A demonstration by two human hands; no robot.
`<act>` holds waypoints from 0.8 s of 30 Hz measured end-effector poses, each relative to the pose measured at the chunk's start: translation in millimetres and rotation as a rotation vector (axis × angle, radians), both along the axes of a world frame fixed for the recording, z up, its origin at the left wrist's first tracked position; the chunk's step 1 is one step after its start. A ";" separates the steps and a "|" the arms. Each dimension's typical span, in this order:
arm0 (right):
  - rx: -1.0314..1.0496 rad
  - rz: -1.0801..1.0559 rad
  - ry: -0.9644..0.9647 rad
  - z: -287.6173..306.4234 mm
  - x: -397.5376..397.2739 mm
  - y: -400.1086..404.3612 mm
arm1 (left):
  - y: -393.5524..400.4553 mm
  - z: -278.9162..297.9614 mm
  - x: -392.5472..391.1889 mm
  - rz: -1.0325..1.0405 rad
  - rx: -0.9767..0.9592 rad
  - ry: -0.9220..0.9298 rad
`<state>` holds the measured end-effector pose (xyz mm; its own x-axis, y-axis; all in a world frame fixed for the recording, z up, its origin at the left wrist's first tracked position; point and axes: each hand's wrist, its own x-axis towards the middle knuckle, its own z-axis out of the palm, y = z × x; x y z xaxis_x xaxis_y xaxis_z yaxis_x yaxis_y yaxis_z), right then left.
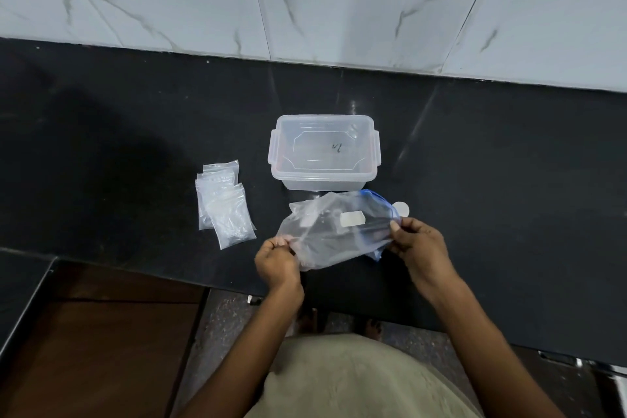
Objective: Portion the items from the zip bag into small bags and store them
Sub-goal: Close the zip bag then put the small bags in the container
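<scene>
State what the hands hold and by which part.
Both hold the zip bag: left hand pinches its closed end, right hand pinches near the blue zip opening.

I can read no real text here. The plastic container (324,149) at twelve o'clock from my hands has a small dark scrawl on its floor, too unclear to make out. The zip bag (336,231) I hold carries a blank white label (353,218).
</scene>
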<state>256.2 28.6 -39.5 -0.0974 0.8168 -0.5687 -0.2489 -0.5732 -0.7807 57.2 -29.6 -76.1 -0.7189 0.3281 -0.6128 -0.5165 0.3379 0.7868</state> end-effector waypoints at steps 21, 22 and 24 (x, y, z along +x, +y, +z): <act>0.099 0.400 -0.242 13.0 10.6 3.8 | 35.9 28.3 -26.8 -0.604 0.045 0.080; 0.100 0.391 -0.244 12.7 9.5 3.6 | 35.1 28.3 -26.1 -0.623 0.031 0.084; 0.101 0.366 -0.224 11.5 8.9 3.5 | 32.8 24.5 -26.0 -0.647 -0.020 0.139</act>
<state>265.1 32.1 -28.0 -0.2737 0.8042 -0.5276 0.1384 -0.5099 -0.8490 31.2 3.2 -51.6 -0.4532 0.7099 -0.5391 -0.0985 0.5612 0.8218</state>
